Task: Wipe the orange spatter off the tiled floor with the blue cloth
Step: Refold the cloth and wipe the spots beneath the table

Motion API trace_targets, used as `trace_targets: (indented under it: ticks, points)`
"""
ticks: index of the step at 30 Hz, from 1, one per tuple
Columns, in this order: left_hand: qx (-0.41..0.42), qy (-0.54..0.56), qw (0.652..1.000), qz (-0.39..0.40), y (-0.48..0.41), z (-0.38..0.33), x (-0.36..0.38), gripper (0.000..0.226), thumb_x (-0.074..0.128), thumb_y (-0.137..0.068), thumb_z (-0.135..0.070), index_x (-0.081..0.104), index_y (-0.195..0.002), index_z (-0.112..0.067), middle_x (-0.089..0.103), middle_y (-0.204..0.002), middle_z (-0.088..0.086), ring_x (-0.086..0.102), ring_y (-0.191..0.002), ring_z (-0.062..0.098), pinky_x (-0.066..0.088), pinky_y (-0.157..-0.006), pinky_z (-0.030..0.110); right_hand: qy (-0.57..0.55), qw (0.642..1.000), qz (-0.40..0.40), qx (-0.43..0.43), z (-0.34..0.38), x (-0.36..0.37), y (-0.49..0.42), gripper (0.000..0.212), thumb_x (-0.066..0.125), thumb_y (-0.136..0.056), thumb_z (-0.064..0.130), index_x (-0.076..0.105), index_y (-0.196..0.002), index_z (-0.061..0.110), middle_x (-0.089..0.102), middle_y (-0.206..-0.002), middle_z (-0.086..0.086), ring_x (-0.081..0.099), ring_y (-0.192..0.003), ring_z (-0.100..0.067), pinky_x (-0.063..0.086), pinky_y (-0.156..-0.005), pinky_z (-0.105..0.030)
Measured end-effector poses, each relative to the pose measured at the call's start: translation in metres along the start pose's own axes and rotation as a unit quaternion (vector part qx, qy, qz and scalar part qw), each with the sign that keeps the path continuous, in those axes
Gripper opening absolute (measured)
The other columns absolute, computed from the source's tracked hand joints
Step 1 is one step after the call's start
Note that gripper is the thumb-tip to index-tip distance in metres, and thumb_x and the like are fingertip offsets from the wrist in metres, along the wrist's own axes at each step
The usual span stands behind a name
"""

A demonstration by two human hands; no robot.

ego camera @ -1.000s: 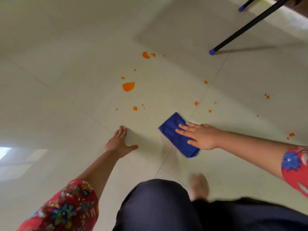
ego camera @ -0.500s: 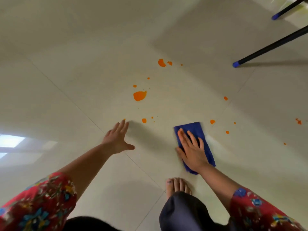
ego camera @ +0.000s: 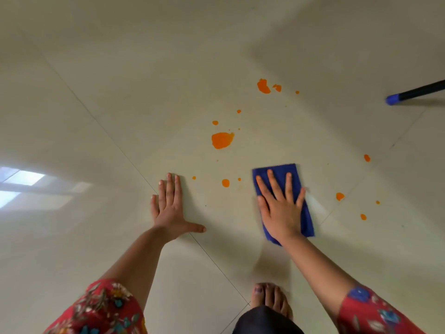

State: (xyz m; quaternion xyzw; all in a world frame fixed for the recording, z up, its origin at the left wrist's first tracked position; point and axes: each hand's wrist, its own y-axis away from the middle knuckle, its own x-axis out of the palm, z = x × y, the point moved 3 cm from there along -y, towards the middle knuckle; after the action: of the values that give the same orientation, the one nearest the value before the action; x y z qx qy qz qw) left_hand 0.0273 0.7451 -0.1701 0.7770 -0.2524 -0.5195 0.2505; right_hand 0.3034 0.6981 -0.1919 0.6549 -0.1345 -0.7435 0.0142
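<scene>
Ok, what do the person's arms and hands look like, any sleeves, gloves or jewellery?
Both arms wear short red sleeves printed with flowers: the left sleeve shows teal, yellow and cream blooms, the right sleeve blue ones. Forearms are bare below them. The left hand and right hand are bare too, with no gloves, rings, watch or bracelet visible.

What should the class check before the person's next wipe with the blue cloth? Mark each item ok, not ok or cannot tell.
1. Right hand pressed flat on the folded blue cloth: ok.
2. Cloth lying flat on the cream tiled floor: ok.
3. Left hand braced on bare tile, off the spatter: ok.
4. Path from the cloth to the small round orange drop on its left unobstructed: ok.
5. Floor free of spatter: not ok; the large orange blot is unwiped.
6. Cloth underside clean: cannot tell.
</scene>
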Motion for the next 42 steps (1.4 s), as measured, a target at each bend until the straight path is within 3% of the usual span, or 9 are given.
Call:
trace_targets:
  ticks: [6, 11, 15, 20, 23, 30, 36, 39, 42]
  points:
    - [-0.010, -0.001, 1.000, 0.003, 0.004, -0.003, -0.005, 0.158, 0.082, -0.044, -0.067, -0.034, -0.143, -0.026, -0.046, -0.144, -0.012, -0.045, -0.131, 0.013, -0.015, -0.114, 0.041, 0.021, 0.967, 0.022, -0.254, 0.029, 0.015, 0.047, 0.052, 0.030, -0.100, 0.042, 0.023, -0.151, 0.041, 0.020, -0.160, 0.012, 0.016, -0.149, -0.023, 0.021, -0.114, -0.049]
    - [-0.008, 0.003, 1.000, 0.006, 0.004, -0.003, -0.006, 0.156, 0.082, -0.047, -0.066, -0.037, -0.141, -0.028, -0.051, -0.139, -0.015, -0.047, -0.129, 0.012, -0.020, -0.111, 0.039, 0.021, 0.991, -0.005, -0.133, -0.010, 0.015, 0.068, 0.055, 0.026, -0.100, 0.041, 0.016, -0.153, 0.038, 0.013, -0.162, 0.010, 0.007, -0.150, -0.022, 0.022, -0.113, -0.049]
    - [-0.008, 0.020, 1.000, 0.000, 0.005, 0.000, -0.007, 0.158, 0.085, -0.046, -0.060, -0.036, -0.141, -0.025, -0.047, -0.144, -0.007, -0.045, -0.132, 0.014, -0.019, -0.113, 0.038, 0.006, 0.938, 0.021, -0.345, 0.075, 0.018, 0.058, 0.057, 0.042, -0.096, 0.039, 0.026, -0.150, 0.041, 0.025, -0.159, 0.012, 0.017, -0.148, -0.020, 0.017, -0.116, -0.044]
    - [-0.003, 0.022, 1.000, -0.005, 0.003, 0.001, -0.005, 0.160, 0.087, -0.047, -0.056, -0.043, -0.133, -0.025, -0.051, -0.141, -0.004, -0.045, -0.132, 0.015, -0.019, -0.112, 0.037, 0.010, 0.980, -0.011, -0.200, 0.107, 0.000, -0.052, 0.052, 0.030, -0.098, 0.039, 0.028, -0.150, 0.038, 0.026, -0.158, 0.011, 0.022, -0.148, -0.022, 0.020, -0.116, -0.047]
    - [-0.004, 0.019, 1.000, -0.005, 0.002, 0.000, -0.005, 0.160, 0.087, -0.047, -0.057, -0.044, -0.133, -0.025, -0.051, -0.141, -0.003, -0.046, -0.131, 0.015, -0.019, -0.112, 0.037, -0.020, 0.992, -0.043, -0.113, 0.083, 0.002, -0.026, 0.052, 0.029, -0.099, 0.038, 0.027, -0.151, 0.035, 0.024, -0.159, 0.009, 0.017, -0.149, -0.025, 0.019, -0.117, -0.049]
    - [-0.014, 0.031, 0.999, -0.011, 0.002, 0.000, -0.005, 0.162, 0.087, -0.043, -0.058, -0.039, -0.138, -0.021, -0.048, -0.143, -0.005, -0.045, -0.131, 0.013, -0.016, -0.115, 0.038, -0.016, 0.954, 0.018, -0.299, 0.151, 0.003, -0.038, 0.054, 0.024, -0.098, 0.039, 0.020, -0.152, 0.037, 0.017, -0.161, 0.011, 0.013, -0.150, -0.021, 0.016, -0.119, -0.047]
    - [-0.017, 0.052, 0.998, -0.019, 0.000, 0.002, -0.005, 0.148, 0.085, -0.055, -0.043, -0.031, -0.144, -0.024, -0.042, -0.148, -0.006, -0.040, -0.134, 0.011, -0.017, -0.115, 0.039, -0.035, 0.993, -0.045, -0.102, 0.101, 0.001, -0.045, 0.053, 0.028, -0.099, 0.038, 0.028, -0.151, 0.032, 0.025, -0.160, 0.007, 0.018, -0.149, -0.025, 0.023, -0.117, -0.050]
    - [-0.019, 0.126, 0.988, -0.086, -0.008, 0.000, -0.014, 0.121, 0.074, -0.062, -0.031, -0.006, -0.153, -0.024, -0.017, -0.159, -0.008, -0.025, -0.143, 0.009, -0.018, -0.115, 0.040, -0.027, 0.976, -0.011, -0.216, 0.118, 0.009, -0.017, 0.054, 0.029, -0.099, 0.038, 0.026, -0.152, 0.032, 0.023, -0.160, 0.007, 0.019, -0.148, -0.024, 0.019, -0.118, -0.047]
    - [0.007, 0.114, 0.988, -0.104, -0.030, -0.019, -0.030, 0.123, 0.069, -0.061, -0.035, -0.013, -0.152, -0.022, -0.021, -0.157, -0.011, -0.027, -0.142, 0.010, -0.020, -0.113, 0.037, -0.020, 0.960, -0.008, -0.280, 0.146, -0.004, -0.083, 0.054, 0.024, -0.097, 0.038, 0.031, -0.151, 0.032, 0.026, -0.159, 0.007, 0.021, -0.148, -0.023, 0.019, -0.119, -0.046]
